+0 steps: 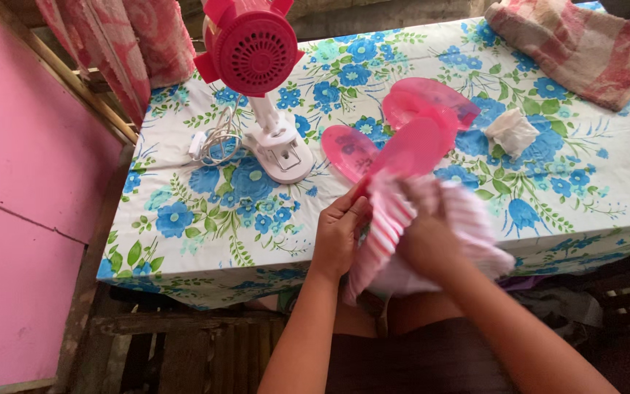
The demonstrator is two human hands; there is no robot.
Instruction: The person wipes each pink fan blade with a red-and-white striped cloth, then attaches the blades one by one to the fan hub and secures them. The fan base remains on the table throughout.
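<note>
Gripping a pink fan blade (410, 142) near its hub, the left hand (340, 237) is closed with the fingers curled around the lower edge. The right hand (432, 244) is wrapped in a pink-and-white striped cloth (468, 226) and pressed against the blade; its fingers are blurred and mostly covered, so how far they are closed cannot be told. The blade's hub is hidden by both hands. The blade is held just above the near edge of the floral tabletop (205, 219). Farther out, a white-based fan body (257, 55), cut off at the top, a crumpled white wad (512, 131) and a striped towel (577, 44) are seen.
</note>
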